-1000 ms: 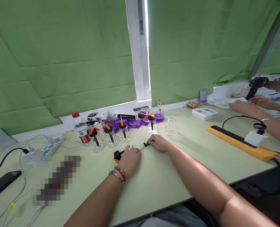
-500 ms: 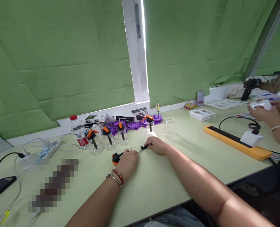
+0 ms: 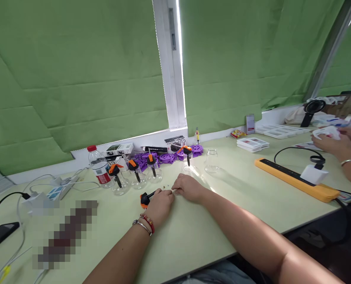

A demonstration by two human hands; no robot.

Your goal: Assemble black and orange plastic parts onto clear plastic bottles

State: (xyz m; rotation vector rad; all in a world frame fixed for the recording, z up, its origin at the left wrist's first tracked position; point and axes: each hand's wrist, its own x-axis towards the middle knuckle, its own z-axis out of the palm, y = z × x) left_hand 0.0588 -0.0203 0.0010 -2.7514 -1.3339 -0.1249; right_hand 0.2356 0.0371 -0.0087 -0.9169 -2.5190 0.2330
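Note:
My left hand (image 3: pixel 161 205) rests on the table, its fingers closed around a black-and-orange bottle top (image 3: pixel 145 198) lying on its side. The top's black stem runs under my fingers. Close against those fingertips, my right hand (image 3: pixel 190 187) is pinched shut. The small black part it held a moment ago is now hidden behind its fingers, and the thin spring barely shows between the hands. Some tiny bits (image 3: pixel 164 186) lie just beyond my fingertips. Several clear glass bottles with similar tops, such as this glass bottle (image 3: pixel 121 184), stand upright behind my hands.
Purple plastic parts (image 3: pixel 166 158) lie along the wall by a red-capped drink bottle (image 3: pixel 99 167). A clear glass vessel (image 3: pixel 212 161) stands behind my right hand. An orange power strip (image 3: pixel 293 179) lies to the right, near another person's hands (image 3: pixel 335 142) holding a white object.
My right hand has moved left with the small black part, closing the gap to my left fingertips, and the spring between them is mostly out of sight. My left hand stays in place.

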